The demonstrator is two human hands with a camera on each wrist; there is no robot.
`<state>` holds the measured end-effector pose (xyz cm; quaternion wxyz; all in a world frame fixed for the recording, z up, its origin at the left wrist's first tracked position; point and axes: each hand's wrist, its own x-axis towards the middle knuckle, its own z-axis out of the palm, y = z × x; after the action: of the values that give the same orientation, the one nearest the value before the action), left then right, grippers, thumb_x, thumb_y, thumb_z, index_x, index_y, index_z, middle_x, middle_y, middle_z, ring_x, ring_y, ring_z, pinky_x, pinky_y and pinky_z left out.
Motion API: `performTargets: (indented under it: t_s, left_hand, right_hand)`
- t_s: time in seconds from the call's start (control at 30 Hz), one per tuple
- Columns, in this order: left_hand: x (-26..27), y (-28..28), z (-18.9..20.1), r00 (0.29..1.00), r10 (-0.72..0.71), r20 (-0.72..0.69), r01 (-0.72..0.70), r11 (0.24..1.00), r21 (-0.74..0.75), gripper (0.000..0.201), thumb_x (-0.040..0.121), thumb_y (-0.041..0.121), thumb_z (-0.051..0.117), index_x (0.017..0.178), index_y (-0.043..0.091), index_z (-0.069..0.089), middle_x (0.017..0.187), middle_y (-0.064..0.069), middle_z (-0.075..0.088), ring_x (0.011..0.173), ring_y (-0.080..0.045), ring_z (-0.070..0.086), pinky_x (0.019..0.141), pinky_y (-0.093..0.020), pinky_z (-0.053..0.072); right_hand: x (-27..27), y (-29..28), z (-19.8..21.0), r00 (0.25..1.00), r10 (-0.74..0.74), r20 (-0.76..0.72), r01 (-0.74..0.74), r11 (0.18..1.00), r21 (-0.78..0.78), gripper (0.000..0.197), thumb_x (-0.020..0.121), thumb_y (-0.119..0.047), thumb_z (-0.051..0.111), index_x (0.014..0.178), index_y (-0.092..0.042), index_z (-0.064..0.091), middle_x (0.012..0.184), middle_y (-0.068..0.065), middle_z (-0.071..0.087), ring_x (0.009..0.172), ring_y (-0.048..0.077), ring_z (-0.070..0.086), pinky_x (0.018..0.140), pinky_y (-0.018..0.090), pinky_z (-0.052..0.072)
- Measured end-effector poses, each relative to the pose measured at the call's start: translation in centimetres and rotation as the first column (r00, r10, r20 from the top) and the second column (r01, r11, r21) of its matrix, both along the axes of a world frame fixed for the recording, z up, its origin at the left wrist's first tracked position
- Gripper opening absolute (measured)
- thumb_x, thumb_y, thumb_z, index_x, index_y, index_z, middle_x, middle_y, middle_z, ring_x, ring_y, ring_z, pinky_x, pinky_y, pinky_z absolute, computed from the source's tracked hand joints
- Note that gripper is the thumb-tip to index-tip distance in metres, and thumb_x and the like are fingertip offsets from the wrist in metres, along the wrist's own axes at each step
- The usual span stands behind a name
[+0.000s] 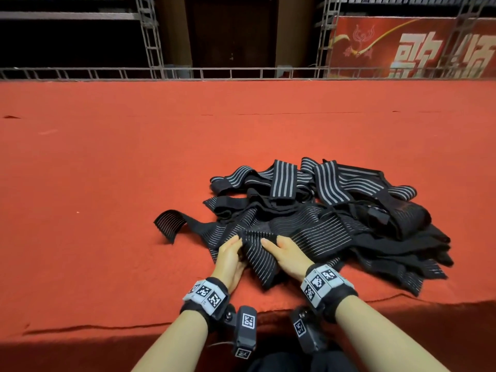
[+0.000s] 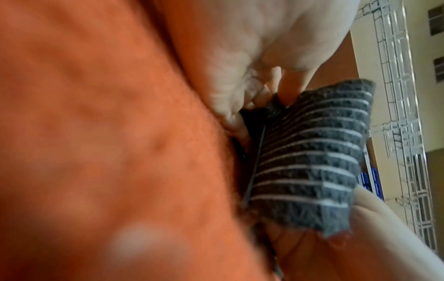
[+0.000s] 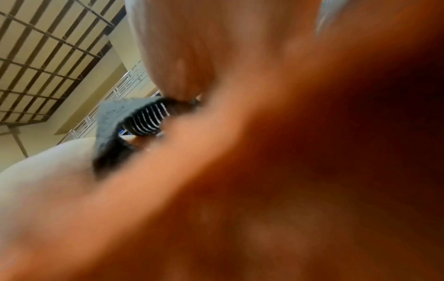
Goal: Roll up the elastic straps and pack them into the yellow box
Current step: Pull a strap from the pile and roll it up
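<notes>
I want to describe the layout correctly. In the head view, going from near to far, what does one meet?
Wrist cameras → both hands, left hand and right hand, gripping a striped strap → pile of elastic straps → bare red cloth → metal railing.

Red printed banner (image 1: 413, 47) behind the grey metal railing (image 1: 241, 73), upper right of the head view: large white Chinese characters, cut off by the frame edge and a truss; the first reads roughly "歌", the second is partial. Square black-and-white coded markers (image 1: 206, 292) on the grey wrist bands: patterns only, no legible text.
</notes>
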<state>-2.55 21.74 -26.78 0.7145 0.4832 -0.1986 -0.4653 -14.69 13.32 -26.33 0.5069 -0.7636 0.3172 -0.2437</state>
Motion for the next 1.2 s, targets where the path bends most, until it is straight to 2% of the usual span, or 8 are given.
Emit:
performTargets:
  t_s: [0.13, 0.2, 0.3, 0.5, 0.73, 0.97, 1.1, 1.2]
  left_hand:
    - [-0.3, -0.1, -0.1, 0.997, -0.021, 0.076, 0.019, 0.999, 0.030, 0.027, 0.095, -0.001, 0.040, 0.106, 0.005, 0.064, 0.096, -0.005, 0.071, 0.085, -0.012, 0.065, 0.066, -0.019, 0.052]
    - [-0.3, -0.1, -0.1, 0.995, -0.036, 0.091, 0.033, 0.999, 0.032, 0.029, 0.095, -0.001, 0.038, 0.108, 0.005, 0.063, 0.099, -0.006, 0.070, 0.087, -0.012, 0.065, 0.069, -0.019, 0.052]
    - [-0.6, -0.2, -0.1, 0.990, -0.043, 0.133, 0.039, 0.999, 0.036, 0.031, 0.096, -0.001, 0.035, 0.105, 0.008, 0.063, 0.095, -0.003, 0.070, 0.085, -0.011, 0.066, 0.069, -0.018, 0.052]
    - [-0.4, -0.2, -0.5, 0.990, -0.021, 0.137, 0.014, 0.998, 0.054, 0.030, 0.100, 0.003, 0.035, 0.120, 0.004, 0.057, 0.115, -0.012, 0.065, 0.097, -0.017, 0.061, 0.076, -0.021, 0.050]
    - [-0.5, 0.0, -0.3, 0.974, -0.038, 0.222, 0.032, 0.999, 0.028, 0.028, 0.100, 0.012, 0.039, 0.094, 0.013, 0.066, 0.080, 0.001, 0.072, 0.070, -0.007, 0.064, 0.055, -0.014, 0.048]
    - [-0.4, 0.0, -0.5, 0.945, -0.034, 0.326, 0.029, 0.999, 0.019, 0.020, 0.098, 0.013, 0.051, 0.106, 0.010, 0.068, 0.108, -0.008, 0.072, 0.106, -0.023, 0.066, 0.097, -0.037, 0.047]
    - [-0.1, -0.1, -1.0, 0.889, -0.013, 0.458, 0.010, 1.000, 0.009, 0.021, 0.099, 0.017, 0.049, 0.100, 0.013, 0.070, 0.104, -0.008, 0.072, 0.105, -0.028, 0.065, 0.101, -0.047, 0.046]
    - [0.1, 0.0, -1.1, 0.878, -0.002, 0.480, 0.003, 1.000, -0.001, 0.026, 0.097, 0.030, 0.052, 0.095, 0.012, 0.071, 0.101, -0.011, 0.072, 0.103, -0.032, 0.065, 0.098, -0.049, 0.047]
  right_hand:
    - [-0.8, 0.0, 0.8, 0.996, 0.086, -0.019, -0.083, 0.990, 0.118, 0.027, 0.100, -0.023, 0.050, 0.076, -0.010, 0.056, 0.055, 0.000, 0.053, 0.041, 0.008, 0.048, 0.044, 0.023, 0.041]
    - [-1.1, -0.4, 0.9, 0.994, 0.091, -0.058, -0.084, 0.990, 0.111, 0.030, 0.099, -0.026, 0.053, 0.078, -0.005, 0.057, 0.054, 0.005, 0.051, 0.039, 0.011, 0.045, 0.040, 0.022, 0.039]
    - [-1.0, -0.9, 0.6, 0.991, -0.039, -0.130, 0.036, 0.999, -0.028, 0.044, 0.090, -0.037, 0.064, 0.077, 0.005, 0.062, 0.059, 0.007, 0.058, 0.049, 0.014, 0.052, 0.051, 0.031, 0.046]
    - [-1.1, -0.4, 0.8, 0.961, -0.256, -0.103, 0.224, 0.942, -0.251, 0.052, 0.086, -0.036, 0.068, 0.057, -0.019, 0.029, 0.047, -0.008, 0.030, 0.047, 0.007, 0.026, 0.053, 0.026, 0.028]
    - [-0.9, -0.2, 0.8, 0.949, -0.303, -0.089, 0.271, 0.926, -0.262, 0.050, 0.090, -0.035, 0.063, 0.058, -0.019, 0.029, 0.049, -0.008, 0.029, 0.050, 0.009, 0.027, 0.056, 0.028, 0.028]
    - [-0.6, -0.1, 0.4, 0.943, -0.320, -0.095, 0.295, 0.932, -0.210, 0.045, 0.091, -0.036, 0.060, 0.059, -0.018, 0.034, 0.052, -0.007, 0.033, 0.053, 0.011, 0.032, 0.059, 0.032, 0.032]
    - [-0.6, 0.0, 0.4, 0.934, -0.343, -0.099, 0.328, 0.934, -0.141, 0.021, 0.090, -0.038, 0.063, 0.087, -0.019, 0.053, 0.062, -0.008, 0.049, 0.061, 0.009, 0.048, 0.069, 0.028, 0.041]
    - [-0.6, 0.0, 0.6, 0.948, -0.300, -0.104, 0.289, 0.951, -0.110, 0.025, 0.090, -0.034, 0.062, 0.113, -0.023, 0.057, 0.083, -0.006, 0.061, 0.081, 0.010, 0.058, 0.083, 0.027, 0.045]
